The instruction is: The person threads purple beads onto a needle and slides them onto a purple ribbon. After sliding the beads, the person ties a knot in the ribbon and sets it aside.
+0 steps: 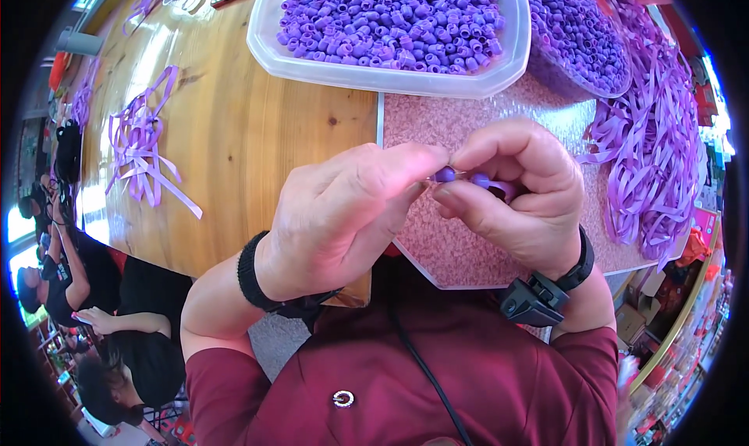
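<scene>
Bright light glared white off the wooden table (242,157) and pink tabletop (456,251); fisheye distortion bent the outer edges, and black filled the corners.

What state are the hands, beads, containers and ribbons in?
Left hand: fingers drawn together at left bead
Right hand: fingers curled around right bead
Left bead: at both hands' fingertips
Clear tub: open, holding many purple pieces
Second container: open, likewise filled
Right ribbons: loose, heaped
Left ribbons: loose, smaller bunch
</scene>
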`<state>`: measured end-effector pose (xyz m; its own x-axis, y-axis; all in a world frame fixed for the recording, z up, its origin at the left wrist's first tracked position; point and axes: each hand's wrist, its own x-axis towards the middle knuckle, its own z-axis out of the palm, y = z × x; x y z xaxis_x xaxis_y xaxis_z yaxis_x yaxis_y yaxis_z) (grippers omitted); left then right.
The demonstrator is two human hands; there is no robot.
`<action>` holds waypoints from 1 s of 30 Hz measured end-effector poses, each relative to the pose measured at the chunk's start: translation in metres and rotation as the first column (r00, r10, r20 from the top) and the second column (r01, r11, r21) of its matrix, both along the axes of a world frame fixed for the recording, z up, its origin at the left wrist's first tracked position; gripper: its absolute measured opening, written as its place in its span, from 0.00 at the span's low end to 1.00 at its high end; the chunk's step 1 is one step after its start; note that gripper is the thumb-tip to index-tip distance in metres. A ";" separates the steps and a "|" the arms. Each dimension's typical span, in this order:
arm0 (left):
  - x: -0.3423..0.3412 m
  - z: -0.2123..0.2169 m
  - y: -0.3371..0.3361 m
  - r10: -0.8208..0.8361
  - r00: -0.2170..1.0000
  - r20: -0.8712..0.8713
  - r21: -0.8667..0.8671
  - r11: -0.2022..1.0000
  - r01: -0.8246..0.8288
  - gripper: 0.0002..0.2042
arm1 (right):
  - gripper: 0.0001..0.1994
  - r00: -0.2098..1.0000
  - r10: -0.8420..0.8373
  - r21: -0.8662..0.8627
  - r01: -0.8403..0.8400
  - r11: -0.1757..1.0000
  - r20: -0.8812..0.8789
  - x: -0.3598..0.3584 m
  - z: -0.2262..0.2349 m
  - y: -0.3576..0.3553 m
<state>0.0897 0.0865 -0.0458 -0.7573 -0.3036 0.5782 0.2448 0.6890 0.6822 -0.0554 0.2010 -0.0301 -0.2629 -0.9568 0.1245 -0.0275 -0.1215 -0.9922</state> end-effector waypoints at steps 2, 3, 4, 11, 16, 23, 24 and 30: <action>-0.003 0.005 -0.001 0.000 1.000 0.000 -0.030 1.000 0.000 0.19 | 0.11 0.986 -0.080 0.000 0.081 0.997 0.147 0.003 -0.002 -0.002; -0.004 0.006 -0.001 0.000 1.000 0.000 -0.060 0.998 0.000 0.20 | 0.11 0.986 -0.084 0.000 0.085 0.996 0.146 0.002 -0.003 -0.002; -0.003 0.004 -0.002 -0.004 1.000 -0.002 -0.060 0.998 0.004 0.20 | 0.10 0.961 -0.088 0.002 0.091 0.996 0.261 0.002 -0.003 -0.002; 0.001 0.003 -0.005 0.008 0.998 0.061 -0.057 0.998 -0.005 0.20 | 0.10 0.926 -0.068 0.073 0.044 0.996 0.372 -0.008 -0.001 -0.005; 0.007 0.003 -0.006 -0.011 0.993 0.120 -0.027 1.000 0.014 0.20 | 0.10 0.872 -0.042 0.086 0.000 0.996 0.487 -0.008 -0.003 -0.004; 0.007 0.006 -0.006 0.025 0.991 0.135 0.004 1.000 -0.026 0.10 | 0.12 0.857 0.011 0.195 -0.130 0.972 0.516 -0.014 0.003 -0.005; 0.007 0.007 -0.006 0.031 0.988 0.153 -0.030 0.999 -0.027 0.10 | 0.12 0.847 0.055 0.178 -0.174 0.968 0.528 -0.016 0.003 -0.005; 0.008 0.008 -0.006 0.030 0.981 0.194 -0.039 0.999 -0.023 0.11 | 0.11 0.867 0.035 0.193 -0.150 0.970 0.498 -0.011 0.003 -0.004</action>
